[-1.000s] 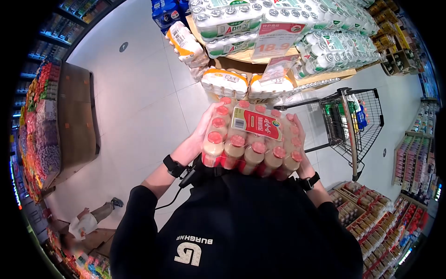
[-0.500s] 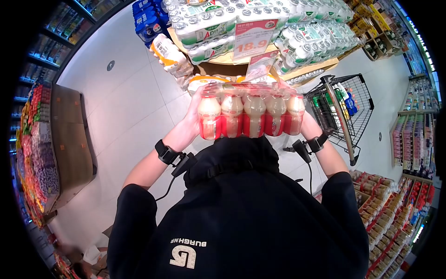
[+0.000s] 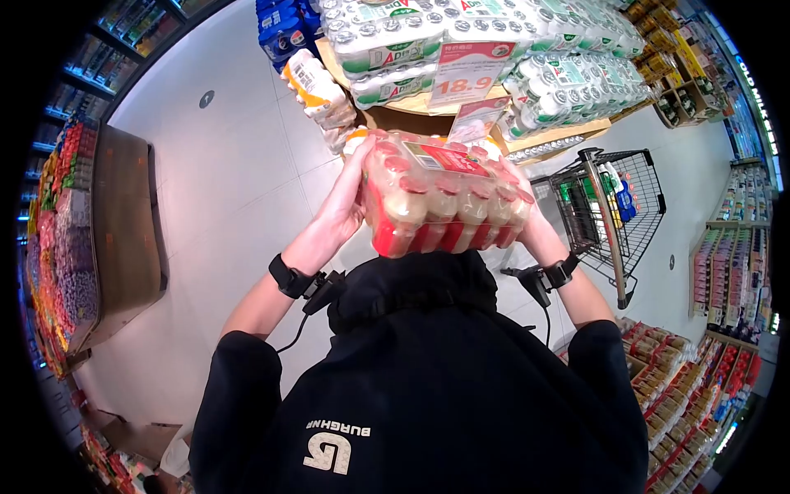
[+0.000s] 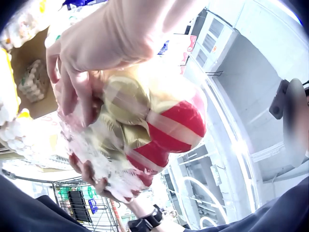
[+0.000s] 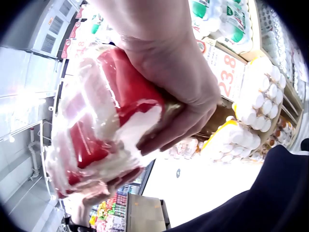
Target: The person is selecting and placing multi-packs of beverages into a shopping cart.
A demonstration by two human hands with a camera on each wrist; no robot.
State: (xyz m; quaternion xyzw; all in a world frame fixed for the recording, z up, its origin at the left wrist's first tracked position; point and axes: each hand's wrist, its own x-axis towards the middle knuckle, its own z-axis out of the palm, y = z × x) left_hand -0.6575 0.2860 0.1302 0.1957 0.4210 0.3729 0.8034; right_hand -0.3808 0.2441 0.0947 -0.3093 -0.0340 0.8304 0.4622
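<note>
A shrink-wrapped pack of red-capped bottles [image 3: 448, 193] is held up in front of the chest, tilted so its top label and one side show in the head view. My left hand [image 3: 341, 198] grips its left end and my right hand [image 3: 527, 206] its right end. In the left wrist view the left hand [image 4: 104, 43] has fingers bent over the wrapped bottles [image 4: 128, 99]. The right hand [image 5: 176, 77] curls round the opposite end of the pack [image 5: 91, 140] in the right wrist view.
A tiered display of white bottle packs [image 3: 395, 41] with price signs [image 3: 471, 74] stands ahead. To the right is a shopping cart [image 3: 613, 206] holding goods. A snack bin [image 3: 123, 222] stands left, stacked goods [image 3: 658, 362] lower right.
The pack first turned its bottle side up toward the head camera, then tipped partly back so its top label shows again. Both hands kept their hold and now sit higher than a second ago.
</note>
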